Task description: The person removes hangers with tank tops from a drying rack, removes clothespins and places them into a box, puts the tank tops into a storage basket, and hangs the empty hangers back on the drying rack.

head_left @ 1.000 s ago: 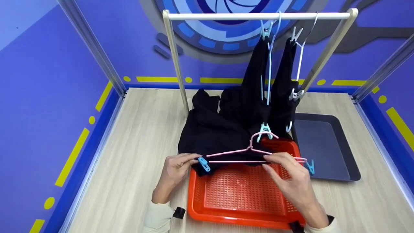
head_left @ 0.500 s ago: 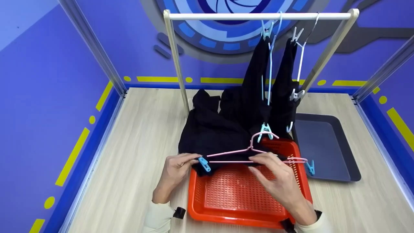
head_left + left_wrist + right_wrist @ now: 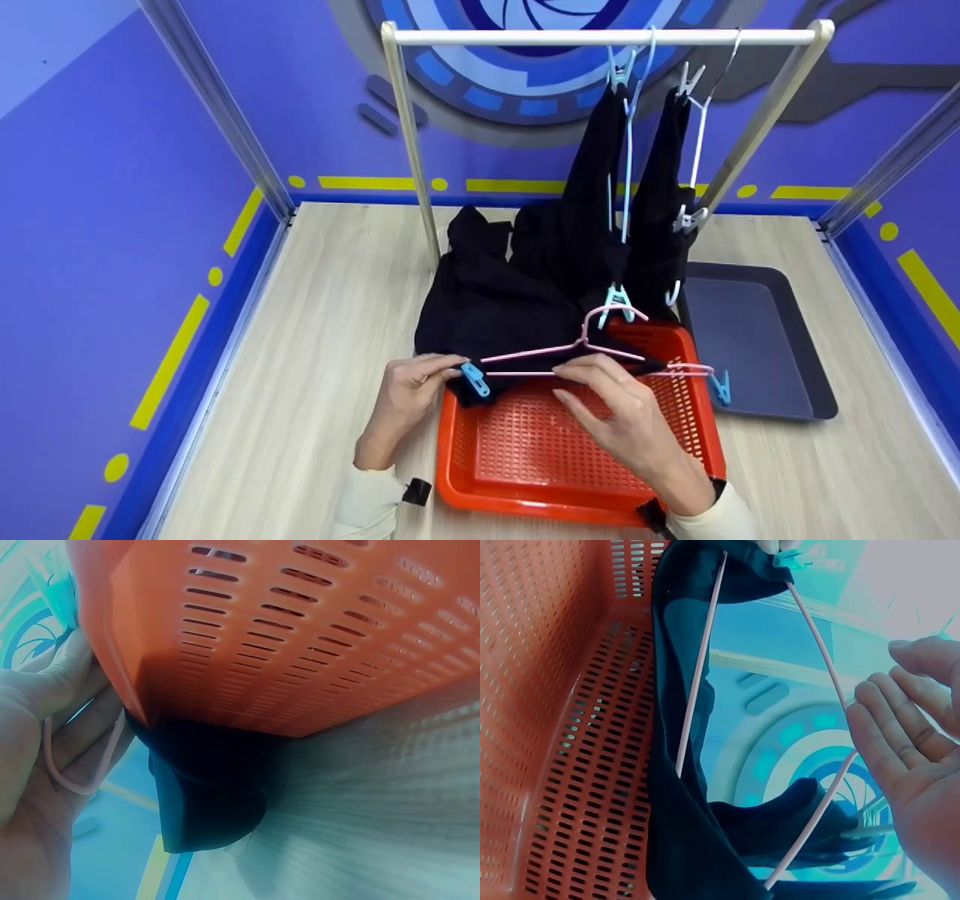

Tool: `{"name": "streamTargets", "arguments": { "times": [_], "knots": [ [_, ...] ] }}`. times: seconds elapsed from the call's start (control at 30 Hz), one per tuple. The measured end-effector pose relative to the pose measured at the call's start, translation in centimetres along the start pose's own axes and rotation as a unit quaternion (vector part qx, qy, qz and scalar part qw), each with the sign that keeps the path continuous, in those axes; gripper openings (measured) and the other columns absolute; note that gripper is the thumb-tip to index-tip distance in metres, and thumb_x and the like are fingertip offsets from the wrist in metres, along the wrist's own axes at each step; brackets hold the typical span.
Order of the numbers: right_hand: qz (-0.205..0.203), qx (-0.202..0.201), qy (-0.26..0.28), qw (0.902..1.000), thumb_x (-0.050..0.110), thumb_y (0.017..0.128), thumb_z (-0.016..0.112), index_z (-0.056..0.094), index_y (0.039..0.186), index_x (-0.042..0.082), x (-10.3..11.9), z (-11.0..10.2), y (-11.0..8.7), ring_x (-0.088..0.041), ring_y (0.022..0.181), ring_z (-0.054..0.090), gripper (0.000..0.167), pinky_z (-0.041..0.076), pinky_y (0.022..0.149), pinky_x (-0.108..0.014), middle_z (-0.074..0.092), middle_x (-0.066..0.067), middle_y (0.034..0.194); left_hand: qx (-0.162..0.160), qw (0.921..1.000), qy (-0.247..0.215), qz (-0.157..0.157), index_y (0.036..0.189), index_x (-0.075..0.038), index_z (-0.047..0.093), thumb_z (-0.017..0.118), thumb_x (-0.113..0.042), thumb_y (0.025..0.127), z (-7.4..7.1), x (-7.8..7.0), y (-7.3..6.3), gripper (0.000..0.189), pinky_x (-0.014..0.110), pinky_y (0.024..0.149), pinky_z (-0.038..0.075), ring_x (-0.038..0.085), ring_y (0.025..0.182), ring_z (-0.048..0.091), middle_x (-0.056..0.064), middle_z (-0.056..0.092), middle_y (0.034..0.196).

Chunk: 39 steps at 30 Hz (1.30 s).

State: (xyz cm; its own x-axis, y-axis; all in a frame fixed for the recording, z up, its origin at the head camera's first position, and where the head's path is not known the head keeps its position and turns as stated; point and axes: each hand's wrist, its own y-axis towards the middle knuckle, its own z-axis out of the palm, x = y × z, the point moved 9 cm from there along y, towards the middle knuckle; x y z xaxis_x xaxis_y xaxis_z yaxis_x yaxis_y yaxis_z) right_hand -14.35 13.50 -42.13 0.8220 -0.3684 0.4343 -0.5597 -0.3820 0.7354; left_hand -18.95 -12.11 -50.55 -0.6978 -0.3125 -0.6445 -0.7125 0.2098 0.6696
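Observation:
My left hand (image 3: 409,394) pinches the left end of a pink clothes hanger (image 3: 529,352) and the black garment (image 3: 487,315), right at a blue clothespin (image 3: 475,379). The garment's edge wraps that end and spreads back over the basket's far part. My right hand (image 3: 622,409) is at the hanger's lower bar, right of its middle. In the right wrist view its fingers are straight, the thumb stands apart, and the fingertips meet the pink hanger rod (image 3: 821,645). A second blue clothespin (image 3: 723,387) sits on the hanger's right end.
Under the hands stands a red plastic basket (image 3: 525,506). Behind it, a rack (image 3: 525,37) carries a light blue hanger (image 3: 628,165) and a white hanger (image 3: 700,142), each with black clothing clipped on by clothespins. A dark grey tray (image 3: 750,352) lies at the right.
My right hand has slid left along the hanger's lower bar, uncovering its right part and the garment there. My left hand, the hanger and the clothespins have stayed in place.

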Motion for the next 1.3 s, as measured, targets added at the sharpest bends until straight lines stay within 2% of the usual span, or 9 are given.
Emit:
{"name": "streamTargets", "arguments": {
  "times": [0.2,0.4,0.73,0.93,1.03,1.3],
  "knots": [
    [-0.022,0.01,-0.006,0.9997,0.023,0.107,0.069,0.075,0.119,0.009,0.7,0.7,0.5,-0.022,0.099,0.071,0.02,0.054,0.092,-0.019,0.072,-0.006,0.112,0.002,1.0,0.001,0.001,0.107,-0.006,0.084,0.081,0.007,0.088,0.0,0.0,0.0,0.024,0.021,0.072,0.058,0.018,0.083,0.076,0.002,0.08,0.098],
    [-0.047,0.018,-0.032,0.9982,0.022,0.107,0.068,0.075,0.119,0.008,1.5,1.4,1.0,-0.021,0.101,0.07,0.02,0.056,0.091,-0.023,0.071,-0.005,0.114,0.004,0.9999,-0.015,-0.003,0.108,-0.005,0.083,0.08,0.008,0.088,0.1,0.3,-0.1,0.024,0.02,0.075,0.057,0.021,0.086,0.077,0.004,0.081,0.1],
    [-0.073,0.045,-0.031,0.9958,0.016,0.105,0.071,0.072,0.126,0.007,2.4,3.1,1.7,-0.024,0.111,0.069,0.024,0.055,0.099,-0.028,0.069,-0.01,0.124,0.004,0.9998,-0.019,-0.007,0.108,-0.004,0.083,0.08,0.008,0.088,0.1,0.3,-0.1,0.023,0.02,0.075,0.058,0.021,0.086,0.077,0.005,0.081,0.1],
    [-0.056,0.079,-0.036,0.9946,0.005,0.091,0.085,0.069,0.132,0.005,2.3,4.4,1.9,-0.026,0.118,0.068,0.044,0.052,0.104,-0.03,0.067,-0.012,0.132,0.007,0.9998,-0.016,-0.008,0.108,-0.006,0.084,0.08,0.007,0.088,0.1,0.3,0.0,0.024,0.022,0.076,0.058,0.021,0.087,0.077,0.004,0.081,0.101],
    [-0.041,0.095,-0.035,0.9941,0.001,0.086,0.088,0.068,0.134,0.004,2.0,5.0,1.9,-0.026,0.121,0.066,0.052,0.051,0.107,-0.031,0.067,-0.012,0.135,0.007,0.9999,-0.012,-0.006,0.108,-0.006,0.084,0.08,0.007,0.088,0.1,0.3,0.0,0.025,0.022,0.075,0.058,0.02,0.087,0.077,0.004,0.081,0.1],
    [-0.041,0.112,-0.032,0.9924,0.003,0.087,0.088,0.068,0.134,0.005,1.8,6.2,2.1,-0.023,0.124,0.065,0.051,0.05,0.108,-0.032,0.067,-0.011,0.135,0.005,1.0,0.008,0.001,0.108,-0.006,0.084,0.081,0.007,0.087,0.0,0.0,0.0,0.025,0.024,0.075,0.059,0.019,0.086,0.077,0.003,0.08,0.099]
  ]
}}
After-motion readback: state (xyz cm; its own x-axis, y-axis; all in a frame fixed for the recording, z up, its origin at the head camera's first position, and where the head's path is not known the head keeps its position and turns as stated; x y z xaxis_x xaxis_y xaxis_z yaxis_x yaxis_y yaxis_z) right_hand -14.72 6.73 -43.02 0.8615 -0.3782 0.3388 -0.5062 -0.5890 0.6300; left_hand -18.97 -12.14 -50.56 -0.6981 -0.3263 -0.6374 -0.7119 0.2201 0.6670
